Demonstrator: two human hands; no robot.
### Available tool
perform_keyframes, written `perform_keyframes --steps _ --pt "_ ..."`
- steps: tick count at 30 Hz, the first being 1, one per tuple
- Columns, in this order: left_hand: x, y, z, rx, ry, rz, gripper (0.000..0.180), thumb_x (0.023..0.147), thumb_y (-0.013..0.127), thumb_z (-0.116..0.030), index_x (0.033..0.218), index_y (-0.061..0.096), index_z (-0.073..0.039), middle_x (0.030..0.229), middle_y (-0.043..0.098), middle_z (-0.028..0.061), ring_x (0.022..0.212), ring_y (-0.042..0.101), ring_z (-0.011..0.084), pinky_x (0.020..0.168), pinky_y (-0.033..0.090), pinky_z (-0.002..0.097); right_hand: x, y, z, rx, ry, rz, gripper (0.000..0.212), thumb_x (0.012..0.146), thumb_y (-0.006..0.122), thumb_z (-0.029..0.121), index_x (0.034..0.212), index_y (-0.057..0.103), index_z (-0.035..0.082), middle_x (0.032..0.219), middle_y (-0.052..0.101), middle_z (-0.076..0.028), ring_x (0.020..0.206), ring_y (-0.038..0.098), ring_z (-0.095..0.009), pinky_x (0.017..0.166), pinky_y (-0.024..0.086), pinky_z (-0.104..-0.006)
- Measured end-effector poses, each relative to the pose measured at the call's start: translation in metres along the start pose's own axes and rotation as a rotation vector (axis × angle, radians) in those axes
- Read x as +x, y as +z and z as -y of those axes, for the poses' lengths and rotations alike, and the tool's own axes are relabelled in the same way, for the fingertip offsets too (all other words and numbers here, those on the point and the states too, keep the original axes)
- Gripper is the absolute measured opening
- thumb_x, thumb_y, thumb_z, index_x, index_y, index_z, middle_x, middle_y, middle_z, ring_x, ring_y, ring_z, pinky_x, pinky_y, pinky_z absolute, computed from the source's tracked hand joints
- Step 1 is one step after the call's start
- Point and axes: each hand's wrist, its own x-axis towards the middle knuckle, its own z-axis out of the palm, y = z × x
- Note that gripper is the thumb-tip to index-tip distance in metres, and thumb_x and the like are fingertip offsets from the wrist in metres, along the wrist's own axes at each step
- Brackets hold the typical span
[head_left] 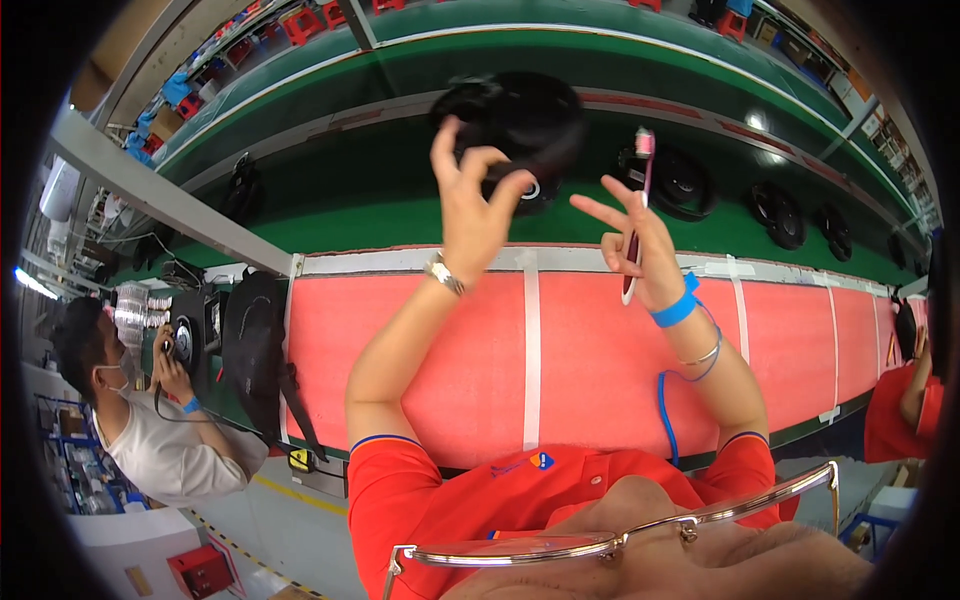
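Observation:
A toothbrush point(643, 190) with a dark purple and white handle stands nearly upright in my right hand point(652, 250). Its pink and white bristle head points away from me, and my index finger sticks out to the left. My left hand point(475, 215) has its fingers spread and curved at the near left side of a black round appliance point(535, 120). The fingertips overlap the appliance's edge; whether they touch it I cannot tell. Motion blurs the appliance, and a small pale ring shows on its near side.
Several black round devices point(680, 185) lie along the green conveyor point(380, 200). Pink matting with white strips point(420, 350) covers the near bench. A blue cord point(664, 420) runs from my right wristband. A co-worker point(165, 420) sits left beside a black bag point(255, 350); another point(905, 410) is right.

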Motion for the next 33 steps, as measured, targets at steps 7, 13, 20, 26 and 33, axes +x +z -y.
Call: perform_keyframes --steps 7,13,20,26,33 --pt "-0.056 0.017 -0.061 -0.182 0.223 0.225 0.043 0.076 0.076 -0.018 0.11 0.052 -0.007 0.151 0.01 0.0202 0.137 0.023 0.0404 0.107 0.028 0.0468 -0.046 -0.017 0.028 0.129 -0.065 -0.287 0.013 0.086 0.056 0.014 0.09 0.053 0.002 0.061 0.053 -0.003 0.034 0.035 -0.008 0.03 0.024 -0.0204" --pt "-0.071 0.026 -0.06 -1.264 -1.116 0.641 0.091 0.081 0.03 -0.08 0.134 0.036 -0.006 0.141 0.036 0.019 0.125 0.043 0.0388 0.102 0.038 0.0535 -0.092 -0.066 0.04 0.052 0.01 -0.215 0.021 0.086 0.052 0.016 0.091 0.054 -0.004 0.061 0.056 -0.009 0.031 0.037 -0.008 0.027 0.024 -0.0205" --pt "-0.069 0.029 -0.062 -1.359 -1.486 0.716 0.105 0.073 0.025 -0.087 0.125 0.047 0.001 0.117 0.058 0.019 0.108 0.059 0.0305 0.095 0.047 0.0475 -0.127 -0.072 0.039 0.014 0.186 -0.148 0.047 0.082 0.057 0.017 0.12 0.047 -0.007 0.061 0.056 -0.005 0.03 0.039 -0.007 0.026 0.029 -0.0182" --pt "-0.074 0.036 -0.053 -1.425 -1.438 0.572 0.071 0.09 0.038 -0.063 0.12 0.047 0.001 0.12 0.056 0.0183 0.113 0.055 0.0267 0.099 0.044 0.0388 -0.138 -0.11 0.03 -0.024 0.354 -0.07 0.057 0.079 0.057 0.017 0.124 0.038 -0.012 0.07 0.061 -0.014 0.03 0.044 -0.009 0.026 0.034 -0.0185" --pt "-0.085 0.036 -0.059 -1.278 -1.103 0.558 0.032 0.097 0.05 -0.025 0.119 0.049 -0.001 0.117 0.059 0.0181 0.108 0.059 0.0264 0.095 0.048 0.0368 -0.131 -0.161 0.002 -0.005 0.376 -0.01 0.058 0.077 0.063 0.018 0.123 0.044 -0.011 0.082 0.064 -0.012 0.035 0.048 -0.009 0.03 0.036 -0.0185"
